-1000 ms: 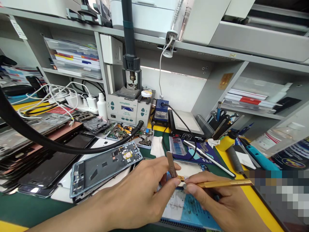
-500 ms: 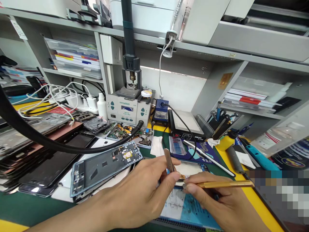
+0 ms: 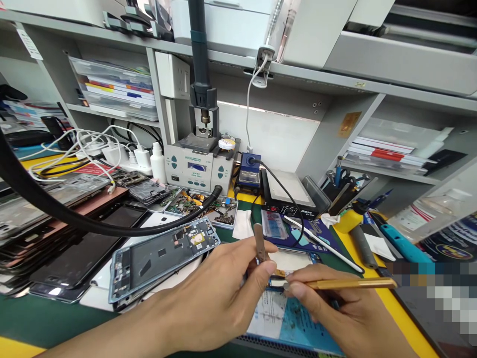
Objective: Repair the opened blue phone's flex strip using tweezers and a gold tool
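My left hand (image 3: 216, 286) pinched a flat metal blade (image 3: 260, 241) and my right hand (image 3: 335, 303) gripped a gold-coloured tool (image 3: 354, 284), over the phone (image 3: 293, 259) at the frame's lower centre. With my fingers crowded so close, I judged a slip could tear the orange strip (image 3: 279, 273).

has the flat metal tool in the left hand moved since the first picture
Yes, slightly: the upper end of the flat metal tool in the left hand now sits higher and further left in view, closer to the white tissue.
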A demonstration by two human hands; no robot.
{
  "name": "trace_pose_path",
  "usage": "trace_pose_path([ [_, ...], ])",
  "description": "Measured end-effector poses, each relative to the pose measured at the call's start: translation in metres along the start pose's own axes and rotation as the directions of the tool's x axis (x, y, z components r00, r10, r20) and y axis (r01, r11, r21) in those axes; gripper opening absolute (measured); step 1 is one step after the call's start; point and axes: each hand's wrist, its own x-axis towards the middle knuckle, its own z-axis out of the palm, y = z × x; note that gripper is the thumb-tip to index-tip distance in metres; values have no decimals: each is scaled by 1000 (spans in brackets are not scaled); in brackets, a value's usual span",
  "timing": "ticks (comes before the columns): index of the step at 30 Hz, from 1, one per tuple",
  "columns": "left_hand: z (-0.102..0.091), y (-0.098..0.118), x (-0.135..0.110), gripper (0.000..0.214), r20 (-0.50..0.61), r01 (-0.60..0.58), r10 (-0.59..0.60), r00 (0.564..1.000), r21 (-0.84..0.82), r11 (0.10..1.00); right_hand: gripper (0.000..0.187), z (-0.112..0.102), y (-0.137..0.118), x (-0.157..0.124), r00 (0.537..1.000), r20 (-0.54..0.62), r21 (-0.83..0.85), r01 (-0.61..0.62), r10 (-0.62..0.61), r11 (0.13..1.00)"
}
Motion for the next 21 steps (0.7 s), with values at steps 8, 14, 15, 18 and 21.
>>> trace_pose_path([
  [8, 1, 0, 1, 21, 15, 14, -14, 1000, -29, 999, 21, 5, 2, 0, 995, -71, 17, -68, 69, 998],
  [14, -1, 1, 3, 18, -1, -8, 8, 1000, -14, 1000, 23, 8, 2, 1, 995, -69, 51, -75, 78, 996],
  [15, -1, 2, 4, 17, 0, -15, 15, 1000, -13, 1000, 23, 8, 2, 1, 994, -81, 54, -75, 79, 996],
  [18, -1, 1, 4, 17, -15, -43, 43, 999, -19, 999, 20, 7, 3, 1, 995, -86, 41, -38, 42, 998],
  [21, -1, 1, 3, 18, -51, -70, 68, 996, -33, 997, 15, 5, 3, 1, 997, -75, 5, -2, 2, 1000],
])
